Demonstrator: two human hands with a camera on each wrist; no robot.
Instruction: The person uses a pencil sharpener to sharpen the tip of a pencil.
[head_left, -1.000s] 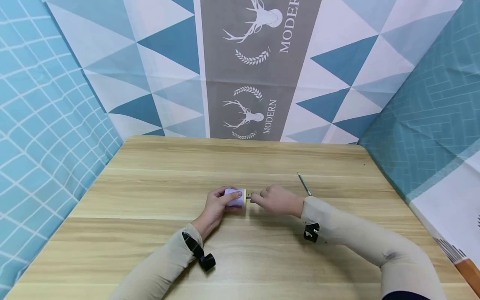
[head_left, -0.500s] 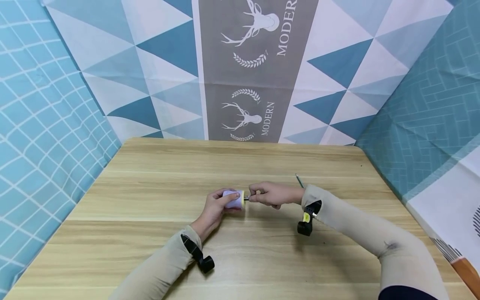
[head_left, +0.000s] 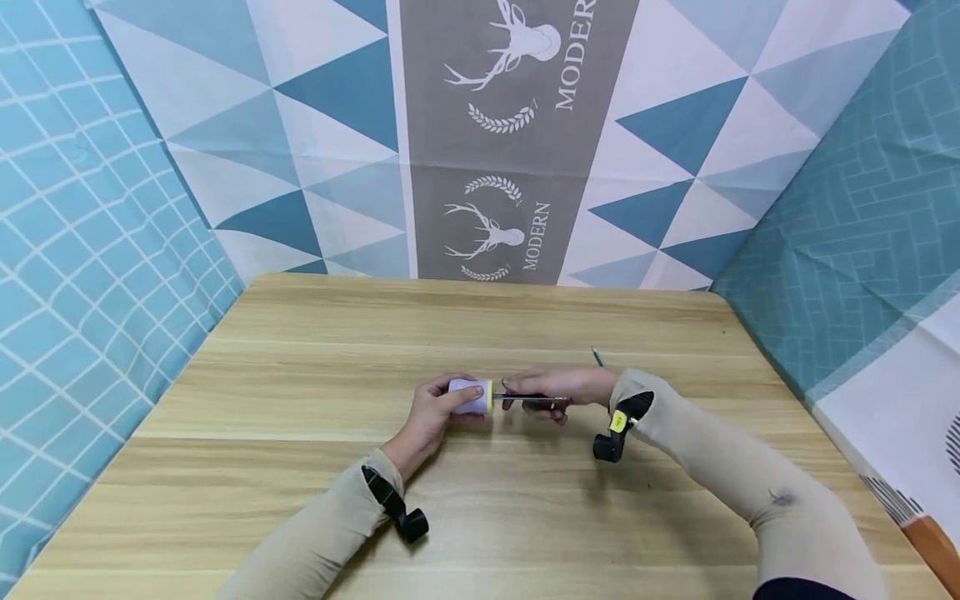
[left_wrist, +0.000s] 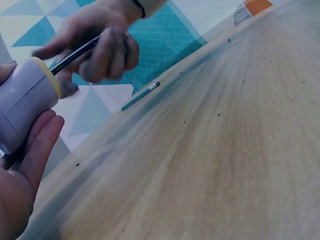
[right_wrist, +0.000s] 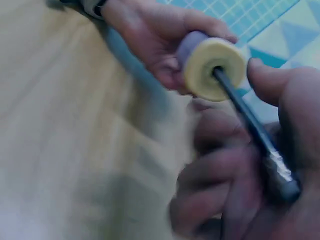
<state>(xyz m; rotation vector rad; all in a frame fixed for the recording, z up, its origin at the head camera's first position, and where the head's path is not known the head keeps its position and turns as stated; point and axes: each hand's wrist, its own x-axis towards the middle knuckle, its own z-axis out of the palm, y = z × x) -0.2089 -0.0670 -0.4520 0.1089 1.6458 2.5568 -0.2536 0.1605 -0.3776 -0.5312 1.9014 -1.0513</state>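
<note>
My left hand [head_left: 429, 415] grips a lavender pencil sharpener [left_wrist: 27, 100] with a yellow end, thumb on one side and fingers under the other. Out of the hole in that end sticks a dark pencil [right_wrist: 245, 112] with a silver ferrule, lying about level in the head view. Around the pencil, my right hand [head_left: 558, 383] is spread loosely. Its thumb stands apart from the shaft in the right wrist view, and the half-bent fingers lie beneath, blurred. The pencil's point is hidden inside the sharpener.
A second pencil [left_wrist: 141, 96], green with a pale ferrule, lies on the wooden table [head_left: 300, 500] beyond my right wrist, which partly hides it in the head view. Patterned cloth [head_left: 337, 125] hangs behind the table's far edge and along both sides.
My right hand has gone from pinching the pencil close to the sharpener to loosened fingers, baring the shaft. The right wrist has turned. My left hand keeps its hold on the sharpener.
</note>
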